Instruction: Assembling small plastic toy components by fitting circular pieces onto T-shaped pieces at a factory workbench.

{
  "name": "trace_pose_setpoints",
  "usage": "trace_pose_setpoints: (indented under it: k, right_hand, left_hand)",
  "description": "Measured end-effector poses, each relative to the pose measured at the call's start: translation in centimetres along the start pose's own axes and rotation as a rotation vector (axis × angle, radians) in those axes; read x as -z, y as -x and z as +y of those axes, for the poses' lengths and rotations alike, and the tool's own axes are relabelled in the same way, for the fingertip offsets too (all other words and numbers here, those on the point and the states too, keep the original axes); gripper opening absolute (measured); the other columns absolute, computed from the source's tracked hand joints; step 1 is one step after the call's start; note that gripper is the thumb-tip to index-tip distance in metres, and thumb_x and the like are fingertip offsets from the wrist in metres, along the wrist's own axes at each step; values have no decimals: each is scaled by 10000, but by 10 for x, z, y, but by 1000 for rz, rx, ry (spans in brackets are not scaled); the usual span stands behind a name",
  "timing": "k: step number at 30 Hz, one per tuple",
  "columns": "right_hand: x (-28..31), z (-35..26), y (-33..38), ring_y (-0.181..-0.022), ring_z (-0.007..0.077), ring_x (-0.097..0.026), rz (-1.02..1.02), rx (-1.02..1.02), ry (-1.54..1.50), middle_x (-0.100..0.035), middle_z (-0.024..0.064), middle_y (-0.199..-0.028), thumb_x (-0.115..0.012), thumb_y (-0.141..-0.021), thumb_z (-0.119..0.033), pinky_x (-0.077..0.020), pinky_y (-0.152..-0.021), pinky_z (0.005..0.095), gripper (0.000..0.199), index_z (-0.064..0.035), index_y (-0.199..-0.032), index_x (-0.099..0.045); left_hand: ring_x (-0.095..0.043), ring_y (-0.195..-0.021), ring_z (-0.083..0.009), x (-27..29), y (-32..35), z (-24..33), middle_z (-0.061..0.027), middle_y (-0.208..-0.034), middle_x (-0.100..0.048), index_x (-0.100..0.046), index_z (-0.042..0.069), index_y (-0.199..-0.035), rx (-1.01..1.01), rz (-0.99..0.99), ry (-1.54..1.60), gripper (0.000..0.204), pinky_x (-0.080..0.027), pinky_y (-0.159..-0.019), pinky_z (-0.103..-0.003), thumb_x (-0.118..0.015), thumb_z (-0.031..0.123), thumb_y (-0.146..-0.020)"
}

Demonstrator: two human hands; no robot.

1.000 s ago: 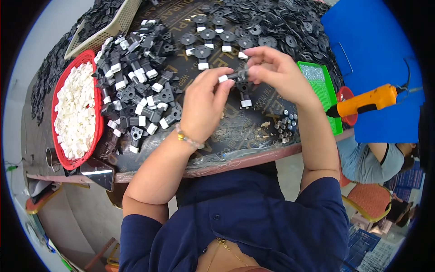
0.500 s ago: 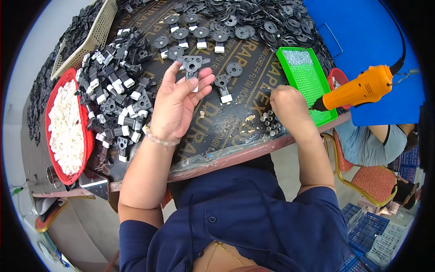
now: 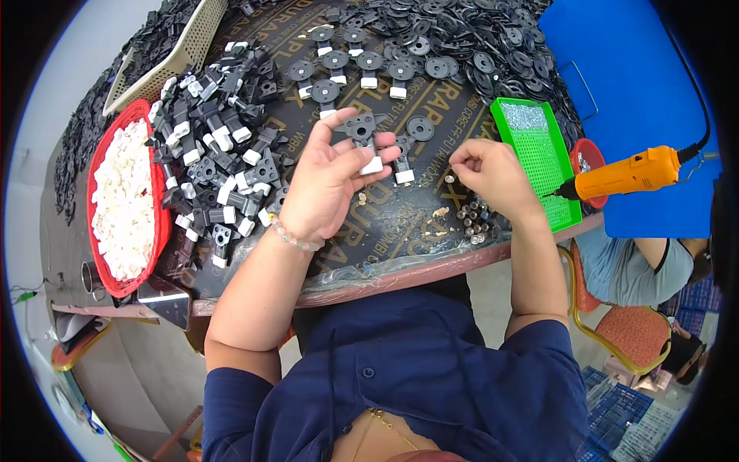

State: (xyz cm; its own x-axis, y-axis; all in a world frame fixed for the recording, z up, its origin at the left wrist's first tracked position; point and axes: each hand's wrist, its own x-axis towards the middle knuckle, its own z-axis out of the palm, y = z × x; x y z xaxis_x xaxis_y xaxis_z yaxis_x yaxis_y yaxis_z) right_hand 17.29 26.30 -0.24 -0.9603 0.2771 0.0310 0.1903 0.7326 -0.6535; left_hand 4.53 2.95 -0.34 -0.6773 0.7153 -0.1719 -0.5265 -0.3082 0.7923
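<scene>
A black plastic bracket with a white end cap [image 3: 360, 127] is in the left hand [image 3: 327, 173] of a person seated at a crowded worktable [image 3: 412, 204]. The palm faces up and the hand is partly open; the thumb presses the bracket against the fingers, holding it above the tabletop with its triangular, holed face showing.

The right hand [image 3: 493, 173] is over the table near a small cluster of short metal cylinders [image 3: 473, 223], its fingers curled in with the tips close together. From where I stand I cannot tell whether anything is pinched there.

The step in hand seems to be steadying the bracket while the right hand gets a small part for it. The next move would call for bringing the fingertips to the bracket and lining up with a hole.

Counting: one bracket is held, and a second bracket [image 3: 402, 163] lies just behind the left fingertips, beside one separate black disc [image 3: 420, 128]. Beyond them stand out seven disc-topped pieces [image 3: 369, 61] with white ends. At right are one green tray [image 3: 531, 150] and one orange electric screwdriver [image 3: 627, 173]. At left, one red basket [image 3: 165, 192] holds white pieces, too many to count, like the bracket heap [image 3: 204, 171] beside it. The cylinders number perhaps a dozen or more, with one lying apart.
</scene>
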Motion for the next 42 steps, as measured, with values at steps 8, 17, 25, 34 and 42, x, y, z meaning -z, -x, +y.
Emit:
trace_pose_setpoints:
  k: [8,17,25,34,42]
  right_hand:
    - [-13,-59,-32,-848,91,-569,8,230,-371,-580,31,-1052,-685,-885,-44,-465,-733,235,64,-5,-935,-696]
    - [-20,-77,-58,-910,104,-601,62,271,-337,-592,45,-1102,-651,-903,-26,-485,-747,237,113,-29,-968,-743]
    - [-17,-13,-67,-1020,316,-648,81,221,352,-625,160,-1189,-706,-822,-26,-518,-899,373,313,-8,-1134,-702]
    - [-26,-7,-67,-1128,370,-602,-78,206,381,-616,179,-1197,-738,-774,-7,-476,-1008,415,487,-7,-1248,-628]
    - [-17,-58,-58,-1106,241,-630,34,378,-242,-623,110,-1204,-673,-772,49,-502,-978,353,487,-19,-1252,-624]
  left_hand:
    - [-679,-1092,-240,-4,3,-10,-193,-1238,-608,-346,22,-1446,-32,-69,-83,558,-565,-942,-321,-545,-92,-937]
    - [-671,-1099,-240,3,-1,-16,-156,-1220,-625,-368,38,-1427,-21,-81,-41,536,-570,-910,-337,-562,-65,-938]
    - [-699,-1022,-255,5,-5,-4,-181,-1171,-648,-465,42,-1343,16,35,94,328,-594,-845,-381,-517,61,-1020]
    - [-726,-905,-240,11,-7,0,-184,-1103,-677,-522,32,-1299,-40,64,17,279,-605,-760,-333,-512,76,-1023]
    - [-694,-959,-230,10,-8,-7,-155,-1182,-647,-476,30,-1379,-64,29,41,371,-564,-836,-370,-401,252,-1091]
